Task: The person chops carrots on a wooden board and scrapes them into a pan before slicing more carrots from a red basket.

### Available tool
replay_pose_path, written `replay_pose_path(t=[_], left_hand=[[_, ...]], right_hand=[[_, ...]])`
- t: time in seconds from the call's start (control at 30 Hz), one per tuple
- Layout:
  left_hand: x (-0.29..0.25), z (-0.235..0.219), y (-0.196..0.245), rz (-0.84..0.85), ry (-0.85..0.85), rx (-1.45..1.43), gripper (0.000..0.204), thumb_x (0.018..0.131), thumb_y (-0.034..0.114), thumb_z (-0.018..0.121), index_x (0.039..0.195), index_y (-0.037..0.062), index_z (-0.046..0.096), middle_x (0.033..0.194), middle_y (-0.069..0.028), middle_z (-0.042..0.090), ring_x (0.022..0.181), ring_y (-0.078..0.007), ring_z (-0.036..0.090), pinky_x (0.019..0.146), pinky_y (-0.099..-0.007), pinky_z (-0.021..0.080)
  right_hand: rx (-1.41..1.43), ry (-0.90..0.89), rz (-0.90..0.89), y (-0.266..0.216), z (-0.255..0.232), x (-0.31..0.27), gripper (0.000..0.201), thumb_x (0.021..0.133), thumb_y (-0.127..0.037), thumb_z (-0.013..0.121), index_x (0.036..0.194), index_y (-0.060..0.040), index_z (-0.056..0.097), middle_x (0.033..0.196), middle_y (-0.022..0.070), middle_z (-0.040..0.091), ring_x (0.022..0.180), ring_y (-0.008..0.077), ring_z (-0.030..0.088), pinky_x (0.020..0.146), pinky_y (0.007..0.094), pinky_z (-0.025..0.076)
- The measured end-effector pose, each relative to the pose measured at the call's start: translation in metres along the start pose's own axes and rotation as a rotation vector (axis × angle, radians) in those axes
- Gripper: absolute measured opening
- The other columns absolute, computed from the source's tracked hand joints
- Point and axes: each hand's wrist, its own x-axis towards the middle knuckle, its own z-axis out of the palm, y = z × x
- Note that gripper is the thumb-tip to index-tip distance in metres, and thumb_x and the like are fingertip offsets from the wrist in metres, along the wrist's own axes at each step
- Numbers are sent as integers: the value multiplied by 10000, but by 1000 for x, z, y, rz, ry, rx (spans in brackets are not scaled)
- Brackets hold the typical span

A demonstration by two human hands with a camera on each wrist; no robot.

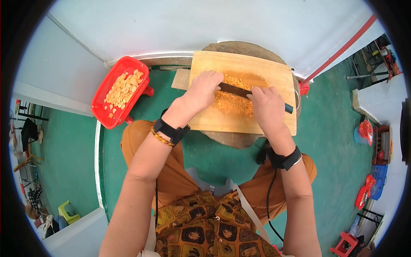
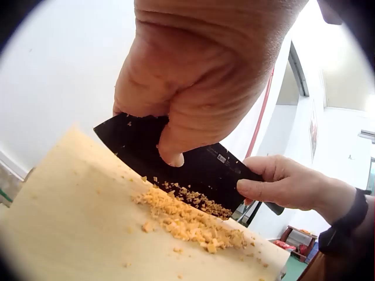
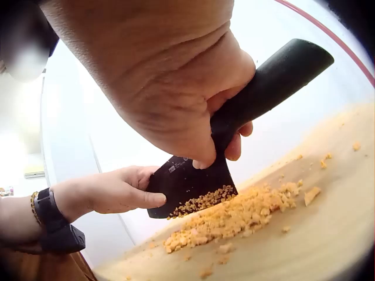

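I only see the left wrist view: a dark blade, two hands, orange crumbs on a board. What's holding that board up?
Observer: In the head view, the cutting board rests on a round wooden block.
Operator: Oh! And is there more orange stuff anywhere?
Observer: Yes, orange slices lie in a red tub, off to the person's left.
Operator: Anything worn on the left wrist?
Observer: Yes, a black strap with a beaded bracelet next to it.
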Motion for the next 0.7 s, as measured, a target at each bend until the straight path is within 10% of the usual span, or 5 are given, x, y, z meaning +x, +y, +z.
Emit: replay_pose_path(t=[0.7], left_hand=[[5, 10, -5, -47, -8, 62, 178, 827, -41, 609, 955, 46, 523, 940, -144, 578, 948, -383, 550, 780, -495, 451]], right_hand=[[-37, 30, -1, 6, 15, 6, 148, 817, -241, 723, 805, -147, 610, 745, 25, 607, 825, 255, 601, 684, 417, 452]])
